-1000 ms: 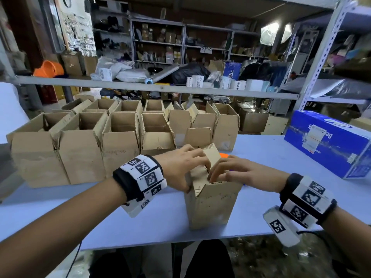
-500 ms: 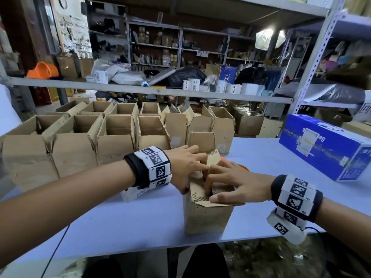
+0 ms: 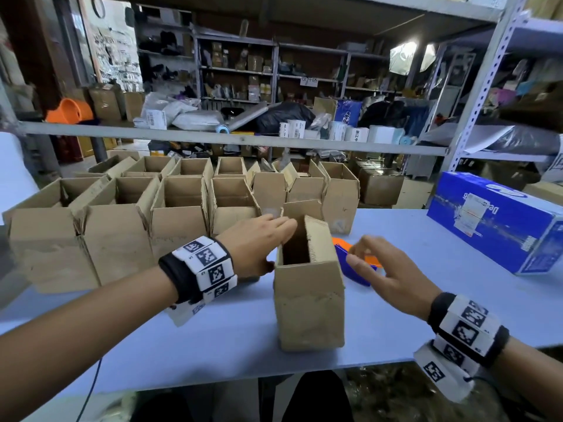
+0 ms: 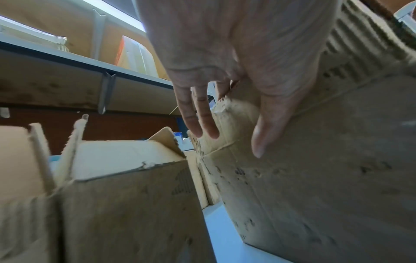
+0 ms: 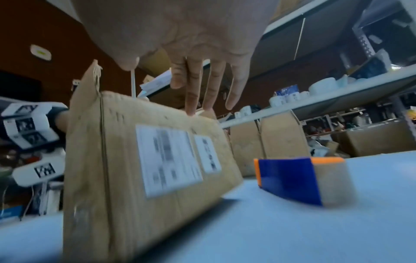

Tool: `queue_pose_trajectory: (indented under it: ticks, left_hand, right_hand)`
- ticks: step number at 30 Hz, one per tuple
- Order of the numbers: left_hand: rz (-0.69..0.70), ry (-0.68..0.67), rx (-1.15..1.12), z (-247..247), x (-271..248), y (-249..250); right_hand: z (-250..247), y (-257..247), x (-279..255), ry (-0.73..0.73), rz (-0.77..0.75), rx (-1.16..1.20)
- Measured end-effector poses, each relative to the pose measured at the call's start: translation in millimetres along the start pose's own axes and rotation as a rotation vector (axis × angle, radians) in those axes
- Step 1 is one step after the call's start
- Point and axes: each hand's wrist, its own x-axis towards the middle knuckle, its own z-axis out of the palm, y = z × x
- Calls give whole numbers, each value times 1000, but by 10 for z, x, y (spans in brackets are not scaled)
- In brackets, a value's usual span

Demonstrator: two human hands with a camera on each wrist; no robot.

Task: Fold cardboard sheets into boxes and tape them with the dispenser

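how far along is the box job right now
Done: rows of folded boxes stand open-topped at the back of the table. In hand: one more box stands in front, top open, one flap up; the left hand touches its side, fingers straight. The right hand is open above the tape dispenser, not gripping it. Left: whether this box is taped cannot be seen.
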Motion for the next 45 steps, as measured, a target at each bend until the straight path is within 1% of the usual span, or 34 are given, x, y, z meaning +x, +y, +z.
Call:
queue_pose_trajectory:
  ticks: [2,4,5,8,9,11,14,16,17,18,20,22,24,27,32,36,40,42,45]
  left_hand:
    - [-22,-49,-60,22,-104,-82]
    - [-24,-84,-83,13,-164,-139]
    - [-19,-92,-93,0,-172,-144]
    - [23,-107,-154,-70,-145,-46]
    - [41,-121,-167,-99,-131,6]
    - [67,-156,-169,-165,-121,104]
    - [67,-216,-149,-274,-168,207]
    - [40,-237,-113,-334,-228,260]
    - [20,-234,-97,-350,-250,292]
    - [-2,-221,-85,-351,-262,324]
    - [-40,-185,-38,-325,-248,377]
    - [-52,-148,54,-293,-200,387]
    - [-60,-126,121,-261,-154,347]
    - [-80,-86,152,-190,-106,293]
    - [-116,-2,225,-30,34,274]
    - [-169,2,227,47,167,135]
    - [-220,-13,157,98,280,-41]
    - [-205,6,108,113,306,-156]
    - [-192,24,116,133,306,-305]
  right_hand:
    - [117,158,-179,-91,52,26]
    - [192,222,-278,-164,45,93]
    - [186,218,-273,-169,27,128]
    - [79,98,-76,-159,-17,216]
    - [33,28,14,-191,-22,241]
    - [-32,-104,178,-315,-33,262]
    - [-49,-197,319,-487,-38,169]
    - [-30,-214,373,-538,-77,41]
    - [-25,-220,389,-529,-108,-23]
    - [-27,-222,400,-486,-145,-80]
    - [-55,-223,394,-338,-205,-154]
    - [-99,-200,354,-213,-202,-170]
    - [-136,-139,279,-159,-190,-185]
    - [-136,13,173,-165,-152,-236]
    - [-38,151,243,-137,28,-21]
    - [82,133,443,-212,125,56]
    - [219,132,709,-199,127,72]
    - [255,150,815,-180,126,91]
    - [275,207,930,-191,125,91]
